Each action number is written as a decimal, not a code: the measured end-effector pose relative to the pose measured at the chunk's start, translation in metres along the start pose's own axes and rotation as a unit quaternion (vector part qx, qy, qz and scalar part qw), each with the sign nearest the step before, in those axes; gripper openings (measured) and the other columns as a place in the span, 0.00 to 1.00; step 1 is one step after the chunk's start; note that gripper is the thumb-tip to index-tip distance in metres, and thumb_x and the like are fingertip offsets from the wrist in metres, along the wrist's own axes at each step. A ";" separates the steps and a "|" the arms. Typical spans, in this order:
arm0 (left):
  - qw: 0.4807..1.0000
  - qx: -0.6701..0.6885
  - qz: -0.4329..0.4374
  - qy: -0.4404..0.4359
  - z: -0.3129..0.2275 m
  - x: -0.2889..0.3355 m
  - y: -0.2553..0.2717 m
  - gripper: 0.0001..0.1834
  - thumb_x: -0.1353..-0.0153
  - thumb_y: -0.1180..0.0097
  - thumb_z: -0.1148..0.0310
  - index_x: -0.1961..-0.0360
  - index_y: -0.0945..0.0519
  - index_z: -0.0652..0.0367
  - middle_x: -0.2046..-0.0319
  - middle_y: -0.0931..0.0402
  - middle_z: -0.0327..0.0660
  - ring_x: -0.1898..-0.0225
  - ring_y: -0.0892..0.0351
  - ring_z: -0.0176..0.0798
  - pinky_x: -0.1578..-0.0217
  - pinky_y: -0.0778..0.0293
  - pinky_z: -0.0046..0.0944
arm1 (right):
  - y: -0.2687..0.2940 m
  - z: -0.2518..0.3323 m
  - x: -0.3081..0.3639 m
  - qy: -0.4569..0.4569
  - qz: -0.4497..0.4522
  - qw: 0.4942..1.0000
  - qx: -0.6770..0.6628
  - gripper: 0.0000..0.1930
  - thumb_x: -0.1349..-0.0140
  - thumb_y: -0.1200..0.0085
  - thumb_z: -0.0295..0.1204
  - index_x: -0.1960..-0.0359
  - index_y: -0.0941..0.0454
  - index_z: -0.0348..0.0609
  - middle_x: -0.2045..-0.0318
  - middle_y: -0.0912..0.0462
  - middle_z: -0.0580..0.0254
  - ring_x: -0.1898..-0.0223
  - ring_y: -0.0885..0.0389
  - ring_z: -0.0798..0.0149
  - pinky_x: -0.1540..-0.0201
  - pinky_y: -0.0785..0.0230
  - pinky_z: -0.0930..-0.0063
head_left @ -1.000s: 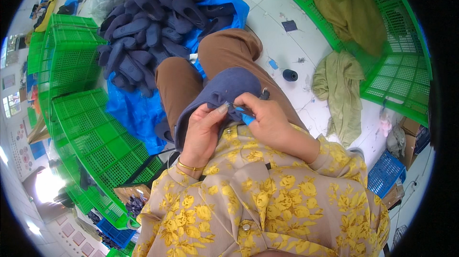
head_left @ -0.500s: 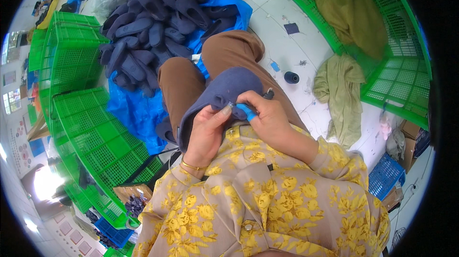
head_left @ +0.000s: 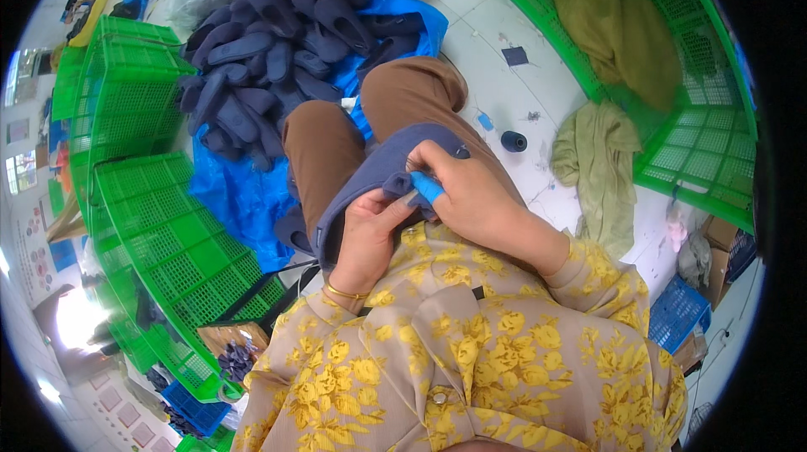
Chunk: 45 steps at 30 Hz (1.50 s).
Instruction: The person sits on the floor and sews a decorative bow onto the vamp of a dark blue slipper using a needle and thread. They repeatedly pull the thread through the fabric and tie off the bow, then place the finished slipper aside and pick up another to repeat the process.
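A: What is at the far left?

B: Some posters (head_left: 34,242) hang on a wall there, pale rectangles with red and blue patches. They are bent by the rim and too small to make out. Beside them stand green crates (head_left: 143,225), and behind those a heap of dark blue slippers (head_left: 269,48) lies on a blue sheet (head_left: 239,195).

A: And in the middle?

B: A dark blue slipper (head_left: 370,179) rests on the person's lap, over the brown trousers (head_left: 403,95). Its long axis runs from lower left to upper right, and one end points away from the body. The left hand (head_left: 370,237) is closed on its near edge, thumb on top. The right hand (head_left: 471,195) pinches a fold of it together with a small light blue tool (head_left: 427,187). Most of the tool is hidden in the fingers.

A: On the right?

B: A dark spool (head_left: 514,142) stands on the floor, then an olive cloth (head_left: 597,166). A blue basket (head_left: 677,313) and a cardboard box (head_left: 719,233) are cut off by the rim.
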<state>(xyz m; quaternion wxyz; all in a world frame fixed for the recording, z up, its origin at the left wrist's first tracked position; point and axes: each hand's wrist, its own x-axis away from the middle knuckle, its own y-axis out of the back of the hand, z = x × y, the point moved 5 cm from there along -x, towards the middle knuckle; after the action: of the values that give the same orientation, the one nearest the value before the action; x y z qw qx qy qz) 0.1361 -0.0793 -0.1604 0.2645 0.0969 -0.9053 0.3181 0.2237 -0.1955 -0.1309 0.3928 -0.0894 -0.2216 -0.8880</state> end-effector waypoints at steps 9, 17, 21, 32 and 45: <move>0.999 -0.030 -0.009 -0.028 -0.009 0.001 -0.004 0.10 0.36 0.46 0.75 0.55 0.20 0.66 0.59 0.19 0.38 0.60 0.22 0.28 0.55 0.27 0.30 | 0.043 0.013 -0.002 0.032 -0.121 0.821 -0.556 0.06 0.34 0.50 0.30 0.56 0.27 0.48 0.78 0.28 0.66 0.82 0.32 0.73 0.80 0.41 0.76; 0.993 -0.098 -0.070 -0.017 -0.014 0.006 -0.009 0.04 0.38 0.47 0.75 0.66 0.21 0.60 0.71 0.23 0.30 0.72 0.30 0.23 0.68 0.33 0.25 | 0.256 0.011 0.087 0.224 -0.216 0.855 -0.415 0.17 0.28 0.56 0.31 0.43 0.33 0.35 0.78 0.40 0.76 0.81 0.50 0.82 0.81 0.56 0.89; 0.987 -0.155 -0.042 0.008 -0.003 0.000 -0.008 0.07 0.38 0.47 0.75 0.62 0.20 0.64 0.66 0.19 0.35 0.67 0.23 0.27 0.61 0.27 0.27 | 0.244 0.034 0.095 0.116 -0.481 0.826 -0.269 0.15 0.27 0.57 0.30 0.44 0.32 0.34 0.77 0.39 0.77 0.81 0.50 0.83 0.80 0.56 0.88; 0.999 -0.023 -0.003 0.041 -0.010 0.003 -0.013 0.07 0.37 0.44 0.74 0.59 0.21 0.62 0.65 0.21 0.32 0.66 0.26 0.25 0.60 0.31 0.27 | 0.036 -0.004 0.038 0.172 -0.088 0.979 0.071 0.20 0.51 0.46 0.17 0.55 0.20 0.49 0.67 0.17 0.55 0.66 0.17 0.53 0.64 0.25 0.68; 1.000 -0.006 0.016 0.025 -0.003 0.001 -0.006 0.11 0.35 0.47 0.76 0.53 0.22 0.67 0.56 0.20 0.40 0.57 0.22 0.30 0.52 0.27 0.31 | 0.024 -0.004 0.040 0.181 -0.027 0.972 0.150 0.23 0.57 0.46 0.17 0.54 0.21 0.41 0.63 0.15 0.53 0.64 0.17 0.53 0.61 0.24 0.62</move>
<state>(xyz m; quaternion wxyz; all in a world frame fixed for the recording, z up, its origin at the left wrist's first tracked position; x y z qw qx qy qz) 0.1387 -0.0821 -0.1547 0.2820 0.0726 -0.9019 0.3191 0.2146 -0.2381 -0.1138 0.4115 0.1389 -0.2800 -0.8562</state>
